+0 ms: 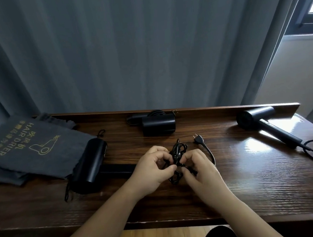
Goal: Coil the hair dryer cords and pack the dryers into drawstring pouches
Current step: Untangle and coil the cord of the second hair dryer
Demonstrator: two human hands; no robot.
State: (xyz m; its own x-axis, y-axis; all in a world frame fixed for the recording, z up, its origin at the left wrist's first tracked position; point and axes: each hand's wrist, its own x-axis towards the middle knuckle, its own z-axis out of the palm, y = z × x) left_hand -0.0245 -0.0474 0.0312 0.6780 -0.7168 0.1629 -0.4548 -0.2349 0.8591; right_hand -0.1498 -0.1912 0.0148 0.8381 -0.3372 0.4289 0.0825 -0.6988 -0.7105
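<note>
You are pinching the coiled cord (177, 154) between left hand (153, 166) and right hand (198, 168); its plug (198, 139) is trailing up-right, nearer your right.

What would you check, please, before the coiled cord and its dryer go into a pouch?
1. Both hands grip the cord bundle: left hand, right hand: ok.
2. Plug tucked in: not ok, it trails on the table.
3. Bundle tied: cannot tell.
4. Near dryer within reach: ok.
5. Pouch opened: cannot tell, it lies flat.
</note>
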